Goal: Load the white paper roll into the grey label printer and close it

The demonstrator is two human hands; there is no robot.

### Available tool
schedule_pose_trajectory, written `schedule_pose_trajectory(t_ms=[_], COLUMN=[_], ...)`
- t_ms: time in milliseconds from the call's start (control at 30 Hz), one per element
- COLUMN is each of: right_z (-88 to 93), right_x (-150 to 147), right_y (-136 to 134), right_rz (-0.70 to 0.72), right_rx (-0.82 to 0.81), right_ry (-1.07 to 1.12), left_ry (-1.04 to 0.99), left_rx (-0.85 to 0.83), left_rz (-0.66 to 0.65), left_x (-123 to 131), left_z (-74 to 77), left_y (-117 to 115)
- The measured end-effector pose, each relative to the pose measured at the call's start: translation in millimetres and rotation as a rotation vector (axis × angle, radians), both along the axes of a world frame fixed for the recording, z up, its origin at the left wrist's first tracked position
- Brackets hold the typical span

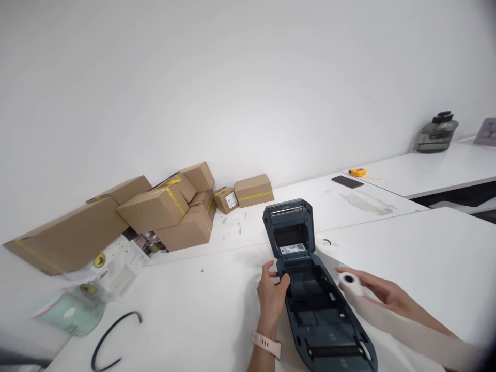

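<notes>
A dark grey label printer (318, 310) lies on the white table with its lid (290, 230) raised, and its inner bay is exposed. My left hand (272, 294), with a pink band on the wrist, is closed on the printer's left edge near the hinge, thumb over the rim. To the right of the printer, my right hand (382, 289) holds a small white paper roll (351, 285) with a dark core hole. A long strip of white paper trails from that roll toward the lower right. Another white roll (326, 244) rests behind the printer's right side.
Cardboard boxes (155, 212) are piled at the left rear by the wall. A mint-green container (72, 312) and a black curved cable (103, 338) are at left. Further right are a phone (347, 182), a yellow tape measure (357, 172) and a smoky jug (436, 135).
</notes>
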State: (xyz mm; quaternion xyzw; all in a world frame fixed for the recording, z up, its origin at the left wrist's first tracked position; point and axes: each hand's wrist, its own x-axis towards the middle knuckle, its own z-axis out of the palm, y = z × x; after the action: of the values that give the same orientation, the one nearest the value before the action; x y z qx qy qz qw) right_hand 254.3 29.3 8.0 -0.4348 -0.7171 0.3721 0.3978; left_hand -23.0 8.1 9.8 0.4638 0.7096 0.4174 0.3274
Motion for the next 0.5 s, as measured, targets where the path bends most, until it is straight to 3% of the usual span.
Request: schedule_pose_trajectory(t_ms=[100,200,333,500], right_z=[33.3,43.6,29.3,7.5], right_x=[-39.7,-81.1,-110.2,-120.2], right_y=[6.9,23.2,39.4,46.2], right_rz=[0.224,0.309,0.386,0.379], right_rx=[0.083,0.213,0.272,0.322], right_ry=[-0.402,-0.788,-0.954,-1.058], left_ry=[-0.020,-0.149,-0.325,-0.441], left_rx=[0.025,0.055,0.099,0.135], left_rz=[0.022,0.045,0.017,-0.016], left_x=[-0.2,2.5,13.4,24.3], left_z=[0.9,-2.9,-17.3,-30.2], left_y=[-1.8,-2.2,4.2,15.2])
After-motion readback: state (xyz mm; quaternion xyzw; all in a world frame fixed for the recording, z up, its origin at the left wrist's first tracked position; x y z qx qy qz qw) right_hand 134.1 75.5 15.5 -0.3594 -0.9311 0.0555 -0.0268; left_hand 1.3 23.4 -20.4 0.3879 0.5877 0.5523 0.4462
